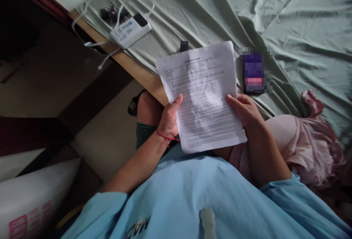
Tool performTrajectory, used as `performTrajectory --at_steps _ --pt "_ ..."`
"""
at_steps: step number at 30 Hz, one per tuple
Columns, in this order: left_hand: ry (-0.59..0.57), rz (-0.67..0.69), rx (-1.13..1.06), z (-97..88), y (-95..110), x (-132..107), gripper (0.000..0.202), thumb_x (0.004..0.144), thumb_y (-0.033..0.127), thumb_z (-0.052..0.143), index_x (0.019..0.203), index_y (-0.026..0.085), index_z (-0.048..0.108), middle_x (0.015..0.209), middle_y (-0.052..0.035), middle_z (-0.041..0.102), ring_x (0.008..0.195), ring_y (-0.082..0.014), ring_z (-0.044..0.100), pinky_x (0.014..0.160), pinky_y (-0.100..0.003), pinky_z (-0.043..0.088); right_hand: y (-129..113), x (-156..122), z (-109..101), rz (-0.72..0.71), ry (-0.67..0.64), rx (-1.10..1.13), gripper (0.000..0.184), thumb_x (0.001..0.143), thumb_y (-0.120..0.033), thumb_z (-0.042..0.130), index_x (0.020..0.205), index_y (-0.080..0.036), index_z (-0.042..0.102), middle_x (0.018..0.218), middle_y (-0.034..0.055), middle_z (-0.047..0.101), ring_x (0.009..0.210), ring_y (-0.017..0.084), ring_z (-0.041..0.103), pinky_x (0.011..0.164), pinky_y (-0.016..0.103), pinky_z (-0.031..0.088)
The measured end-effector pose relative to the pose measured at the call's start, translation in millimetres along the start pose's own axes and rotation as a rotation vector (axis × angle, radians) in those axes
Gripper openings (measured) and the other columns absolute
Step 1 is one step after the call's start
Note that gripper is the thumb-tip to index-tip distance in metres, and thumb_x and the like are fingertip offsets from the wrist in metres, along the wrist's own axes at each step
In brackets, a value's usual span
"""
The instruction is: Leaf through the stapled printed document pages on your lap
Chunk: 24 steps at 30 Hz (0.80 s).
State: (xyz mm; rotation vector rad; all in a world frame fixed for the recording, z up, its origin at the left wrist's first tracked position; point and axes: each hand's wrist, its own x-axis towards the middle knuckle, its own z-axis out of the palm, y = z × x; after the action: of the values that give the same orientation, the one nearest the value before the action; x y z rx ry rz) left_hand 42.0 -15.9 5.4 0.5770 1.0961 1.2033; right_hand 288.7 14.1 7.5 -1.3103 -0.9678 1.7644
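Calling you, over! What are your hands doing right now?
Left hand and right hand both grip the white printed paper sheet by its edges. Dark phone lies beside it on the pale green bedsheet.

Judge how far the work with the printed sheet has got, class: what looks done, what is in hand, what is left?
Done: the printed sheet is off the green bedsheet and raised. In hand: left hand and right hand grip its side edges, printed face up towards the camera. Left: nothing shows it folded, marked or put down; the phone and power bank lie untouched.
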Motion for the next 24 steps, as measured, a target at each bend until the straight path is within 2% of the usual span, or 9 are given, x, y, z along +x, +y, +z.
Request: performTrajectory --at_steps 3,6,10,13,15,18,19,21,24 --pt "-0.065 -0.149 -0.008 -2.0 6.3 -7.7 0.044 0.079 0.051 0.079 0.107 0.018 0.075 0.109 -0.0121 0.076 0.110 -0.0359 0.071 0.095 -0.052 0.059 0.3 3.0 -0.6 -0.071 0.091 0.038 0.039 0.074 -0.060 0.082 0.080 -0.022 0.074 0.065 -0.0002 0.070 0.050 0.013 0.062 0.044 0.023 0.051" --pt "-0.126 -0.286 0.036 -6.9 10.0 -17.3 0.042 0.070 0.040 0.088 0.101 0.014 0.077 0.104 -0.0134 0.077 0.104 -0.0374 0.072 0.095 -0.053 0.058 1.3 4.3 -1.5 -0.114 0.113 0.027 0.041 0.078 -0.063 0.078 0.085 -0.023 0.075 0.067 0.0008 0.071 0.058 0.017 0.068 0.048 0.026 0.055" --pt "-0.082 -0.282 0.056 -8.6 7.6 -21.6 0.044 0.063 0.036 0.093 0.099 0.015 0.077 0.101 -0.0119 0.078 0.100 -0.0350 0.073 0.098 -0.052 0.056 5.4 3.7 -2.7 -0.064 0.028 0.011 0.040 0.078 -0.061 0.079 0.092 -0.024 0.076 0.073 0.0018 0.074 0.065 0.020 0.072 0.057 0.031 0.061" --pt "-0.066 -0.224 0.097 -11.0 3.4 -18.6 0.046 0.067 0.041 0.089 0.102 0.015 0.074 0.101 -0.0114 0.077 0.099 -0.0329 0.073 0.095 -0.049 0.057 8.9 5.1 -2.9 -0.022 -0.025 0.029 0.038 0.072 -0.054 0.086 0.092 -0.023 0.076 0.076 0.0018 0.075 0.067 0.021 0.073 0.064 0.036 0.064" --pt "-0.009 -0.055 0.298 -17.2 0.7 -17.9 0.049 0.075 0.046 0.084 0.110 0.016 0.069 0.103 -0.0108 0.075 0.099 -0.0298 0.071 0.093 -0.046 0.057 9.8 6.5 -2.2 -0.009 -0.021 0.040 0.036 0.071 -0.051 0.087 0.090 -0.022 0.077 0.077 0.0023 0.076 0.069 0.022 0.074 0.068 0.038 0.065" --pt "0.144 0.418 0.808 -30.8 -1.8 -24.4 0.058 0.077 0.049 0.082 0.122 0.019 0.061 0.119 -0.0135 0.067 0.107 -0.0286 0.065 0.090 -0.042 0.055 9.0 7.6 -0.4 0.013 -0.022 0.047 0.033 0.070 -0.049 0.087 0.087 -0.022 0.077 0.078 0.0031 0.077 0.071 0.024 0.075 0.069 0.039 0.065" --pt "0.140 0.583 0.951 -34.7 -2.5 -28.8 0.063 0.076 0.050 0.083 0.126 0.020 0.059 0.127 -0.0156 0.062 0.113 -0.0302 0.062 0.091 -0.043 0.055 8.5 7.6 0.2 0.022 -0.029 0.048 0.033 0.070 -0.049 0.087 0.085 -0.022 0.077 0.078 0.0033 0.077 0.071 0.024 0.075 0.069 0.039 0.065" --pt "-0.009 0.831 1.164 -39.5 -4.8 -38.9 0.070 0.076 0.051 0.083 0.134 0.024 0.055 0.135 -0.0164 0.057 0.123 -0.0324 0.056 0.100 -0.046 0.050 7.5 7.2 1.2 0.037 -0.043 0.044 0.034 0.070 -0.050 0.087 0.085 -0.022 0.077 0.078 0.0036 0.077 0.070 0.024 0.075 0.068 0.039 0.065" --pt "-0.336 1.002 1.361 -38.5 -12.1 -51.5 0.075 0.078 0.058 0.080 0.141 0.030 0.050 0.135 -0.0138 0.059 0.124 -0.0315 0.054 0.107 -0.047 0.043 6.9 6.6 1.6 0.037 -0.049 0.024 0.035 0.071 -0.051 0.086 0.087 -0.021 0.076 0.078 0.0042 0.077 0.071 0.024 0.075 0.067 0.039 0.065"
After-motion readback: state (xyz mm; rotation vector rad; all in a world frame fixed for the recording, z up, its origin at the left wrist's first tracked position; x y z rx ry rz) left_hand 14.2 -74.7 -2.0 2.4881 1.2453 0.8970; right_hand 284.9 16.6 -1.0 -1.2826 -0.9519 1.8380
